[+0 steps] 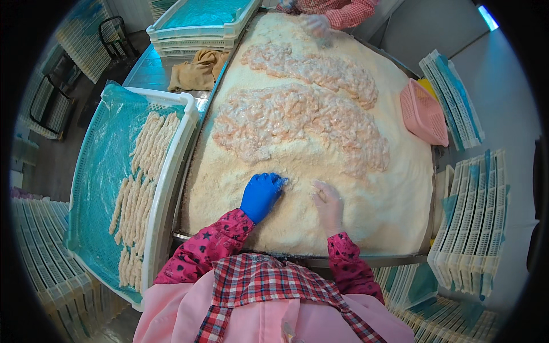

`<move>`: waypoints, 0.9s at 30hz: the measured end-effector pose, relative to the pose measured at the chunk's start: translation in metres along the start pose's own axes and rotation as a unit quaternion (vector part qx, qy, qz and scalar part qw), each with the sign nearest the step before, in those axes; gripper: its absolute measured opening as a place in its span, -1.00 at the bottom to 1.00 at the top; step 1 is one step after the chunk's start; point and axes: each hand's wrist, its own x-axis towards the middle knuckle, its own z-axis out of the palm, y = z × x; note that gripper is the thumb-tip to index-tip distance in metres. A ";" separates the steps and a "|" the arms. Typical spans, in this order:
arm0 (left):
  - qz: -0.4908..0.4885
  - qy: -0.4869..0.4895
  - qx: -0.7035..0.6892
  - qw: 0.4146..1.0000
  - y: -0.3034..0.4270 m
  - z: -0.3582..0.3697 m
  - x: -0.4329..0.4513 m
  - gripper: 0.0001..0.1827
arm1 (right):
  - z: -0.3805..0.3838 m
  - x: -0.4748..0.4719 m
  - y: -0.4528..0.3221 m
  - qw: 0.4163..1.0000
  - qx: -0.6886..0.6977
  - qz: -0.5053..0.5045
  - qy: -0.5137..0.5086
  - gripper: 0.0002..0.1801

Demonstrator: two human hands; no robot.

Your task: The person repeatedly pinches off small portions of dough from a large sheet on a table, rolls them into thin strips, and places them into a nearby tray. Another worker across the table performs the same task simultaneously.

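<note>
Pale breading crumbs (pixel 274 236) cover a large metal-edged table before me. My left hand (pixel 262 196), in a blue glove, rests knuckles up at the crumbs, fingers curled; whether something lies under them is hidden. To its right, my right hand (pixel 328 205) in a clear glove has bent fingers near the crumbs, and its grasp is unclear. Beyond both hands lies a wide heap of raw, pinkish meat pieces (pixel 296 111), with a second band of meat (pixel 317 68) behind it. At the left, coated meat strips (pixel 135 210) lie in rows on a teal-lined white plastic tray (pixel 191 111).
A co-worker's gloved hand (pixel 317 25) is over the crumbs at the far edge. Stacked white trays (pixel 193 43) and a tan cloth (pixel 195 73) are at the upper left. A pink plastic basket (pixel 422 113) sits on the right edge, with more tray stacks (pixel 472 223) beyond.
</note>
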 end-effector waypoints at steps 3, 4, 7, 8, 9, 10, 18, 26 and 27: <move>0.077 -0.017 -0.086 0.993 -0.009 -0.011 0.015 -0.68 | -0.002 0.002 -0.012 0.968 0.178 0.168 -0.053 -0.64; 0.122 -0.021 -0.116 0.986 -0.015 -0.018 0.013 -0.67 | -0.004 0.007 -0.019 0.966 0.172 0.167 -0.099 -0.62; 0.181 0.041 -0.041 0.982 -0.045 -0.040 -0.001 -0.69 | -0.007 0.002 -0.011 0.984 0.105 0.105 -0.100 -0.61; -0.075 -0.019 -0.276 0.958 -0.049 -0.038 -0.015 -0.65 | -0.005 0.002 -0.007 0.992 0.074 0.071 -0.078 -0.61; -0.070 -0.011 -0.192 0.979 -0.041 -0.034 -0.019 -0.63 | -0.005 0.003 -0.010 0.998 0.017 -0.003 -0.068 -0.62; -0.066 -0.004 -0.106 0.992 -0.028 -0.033 -0.022 -0.60 | 0.000 0.003 -0.019 0.995 -0.037 -0.076 -0.059 -0.62; -0.232 0.119 -0.576 0.775 -0.001 0.005 -0.014 -0.61 | 0.026 -0.012 -0.026 0.935 0.287 0.204 -0.051 -0.65; -0.215 0.117 -0.912 0.328 0.016 0.001 -0.022 -0.43 | 0.029 -0.029 -0.100 0.971 -0.023 -0.216 -0.098 -0.63; -0.205 0.085 -0.917 0.331 0.019 -0.006 -0.020 -0.42 | 0.026 -0.025 -0.098 0.976 0.000 -0.212 -0.053 -0.60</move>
